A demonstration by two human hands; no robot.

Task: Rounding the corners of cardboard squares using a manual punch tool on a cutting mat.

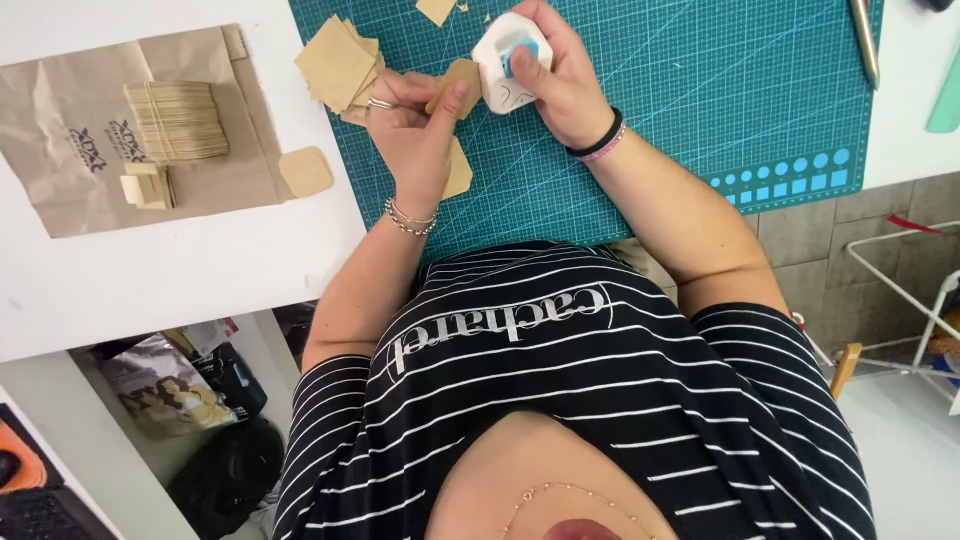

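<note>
My left hand pinches a small brown paper square and holds its corner against a white corner punch. My right hand grips the punch, thumb on its blue top. Both hands work over a teal cutting mat. A loose pile of brown squares lies just left of my left hand. Another square lies partly hidden under my left wrist.
On the white table a flat brown paper bag carries a tall stack of squares, a small stack and one rounded square. A metal tool lies at the mat's top right. A white wire rack stands on the floor to the right.
</note>
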